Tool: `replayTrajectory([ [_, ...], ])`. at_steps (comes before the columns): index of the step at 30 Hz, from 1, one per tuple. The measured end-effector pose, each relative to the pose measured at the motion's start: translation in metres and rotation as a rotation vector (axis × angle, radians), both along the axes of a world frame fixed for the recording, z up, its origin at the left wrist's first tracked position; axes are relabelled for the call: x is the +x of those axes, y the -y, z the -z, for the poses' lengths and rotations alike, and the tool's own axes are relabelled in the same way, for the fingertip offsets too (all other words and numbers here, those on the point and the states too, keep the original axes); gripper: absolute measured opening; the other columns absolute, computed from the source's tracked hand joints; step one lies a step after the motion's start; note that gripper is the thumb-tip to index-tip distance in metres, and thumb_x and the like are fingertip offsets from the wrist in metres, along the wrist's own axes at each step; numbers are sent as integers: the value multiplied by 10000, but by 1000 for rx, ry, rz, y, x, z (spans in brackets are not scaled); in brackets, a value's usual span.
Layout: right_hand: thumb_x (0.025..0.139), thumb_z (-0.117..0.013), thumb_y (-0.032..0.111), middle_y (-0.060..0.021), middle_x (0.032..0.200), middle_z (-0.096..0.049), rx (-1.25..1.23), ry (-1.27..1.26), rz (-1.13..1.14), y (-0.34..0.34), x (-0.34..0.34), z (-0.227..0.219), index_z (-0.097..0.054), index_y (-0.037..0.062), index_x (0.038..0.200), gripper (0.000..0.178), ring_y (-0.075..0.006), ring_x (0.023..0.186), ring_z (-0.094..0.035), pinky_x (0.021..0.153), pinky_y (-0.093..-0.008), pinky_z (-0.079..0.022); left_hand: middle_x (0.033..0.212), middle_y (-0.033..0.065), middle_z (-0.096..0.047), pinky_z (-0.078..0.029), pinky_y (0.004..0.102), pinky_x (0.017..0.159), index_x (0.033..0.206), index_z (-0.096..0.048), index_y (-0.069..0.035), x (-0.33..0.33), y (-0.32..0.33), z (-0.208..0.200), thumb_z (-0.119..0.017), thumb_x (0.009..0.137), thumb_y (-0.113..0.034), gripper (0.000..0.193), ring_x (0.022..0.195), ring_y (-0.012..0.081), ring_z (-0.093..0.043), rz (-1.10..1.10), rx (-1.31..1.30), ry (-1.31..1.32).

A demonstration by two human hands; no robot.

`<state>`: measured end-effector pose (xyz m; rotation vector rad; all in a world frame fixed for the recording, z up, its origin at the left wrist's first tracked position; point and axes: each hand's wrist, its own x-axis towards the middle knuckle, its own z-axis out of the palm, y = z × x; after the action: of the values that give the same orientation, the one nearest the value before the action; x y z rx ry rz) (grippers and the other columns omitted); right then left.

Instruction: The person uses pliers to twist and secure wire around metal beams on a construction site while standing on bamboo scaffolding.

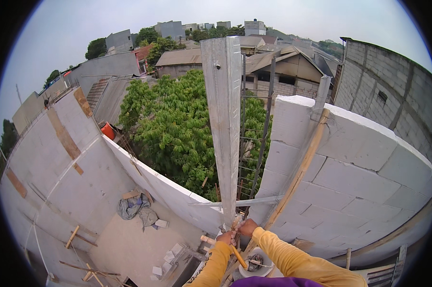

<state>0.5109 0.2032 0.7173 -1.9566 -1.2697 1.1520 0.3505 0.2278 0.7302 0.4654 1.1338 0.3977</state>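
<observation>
Both my hands meet at the foot of a tall grey metal channel that stands upright before me. My left hand has its fingers bent closed just below the channel's lower end. Close on its right, my right hand is also closed, fingertips pointing toward the left hand. What they pinch is too small to make out. A yellow handle slants down from beside my left hand; its other end is hidden. Behind the channel rises a cage of reinforcing bars. A thin metal strip crosses near its foot.
At right stands a pale block wall with a wooden batten leaning along its edge. A white bucket sits below my right forearm. A low wall runs left above a lower floor with grey sheeting and block pieces. Treetops lie beyond.
</observation>
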Motion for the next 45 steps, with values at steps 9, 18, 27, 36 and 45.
replayTrajectory([
  [9, 774, -590, 97, -155, 854, -674, 227, 312, 195, 11, -33, -26, -661, 82, 806, 80, -368, 819, -639, 721, -431, -508, 606, -35, -417, -355, 285, 453, 977, -570, 6, -11, -26, -9, -480, 919, -116, 162, 478, 106, -365, 51, -53, 98],
  [18, 749, -632, 153, -157, 799, -615, 419, 478, 169, 31, -48, -35, -607, 45, 791, 118, -374, 761, -612, 652, -457, -478, 592, -4, -515, -320, 275, 384, 858, -629, -30, 18, -13, -26, -595, 865, -143, 118, 399, 111, -392, 48, 145, -132],
  [27, 880, -543, 211, -249, 843, -661, 58, 312, 289, 18, -60, -41, -635, -19, 877, 248, -405, 816, -643, 758, -473, -503, 580, 15, -541, -278, 232, 360, 866, -652, -31, -73, 17, -70, -621, 899, -201, 176, 375, 86, -381, -28, 284, -226],
  [36, 933, -482, 160, -57, 738, -624, -333, -971, 644, -2, -26, 4, -583, 39, 881, 166, -186, 650, -654, 558, -319, -572, 560, 22, -534, -279, 229, 349, 844, -629, -25, -208, 97, -37, -613, 926, -207, 200, 367, 85, -390, -248, 182, -361],
  [45, 969, -456, 158, -83, 847, -647, -201, -925, 718, 44, -50, -30, -576, 5, 977, 194, -183, 752, -671, 655, -320, -569, 556, -4, -504, -274, 224, 368, 792, -618, -36, -195, 118, -63, -633, 927, -263, 265, 389, 65, -389, -179, 272, -235],
])
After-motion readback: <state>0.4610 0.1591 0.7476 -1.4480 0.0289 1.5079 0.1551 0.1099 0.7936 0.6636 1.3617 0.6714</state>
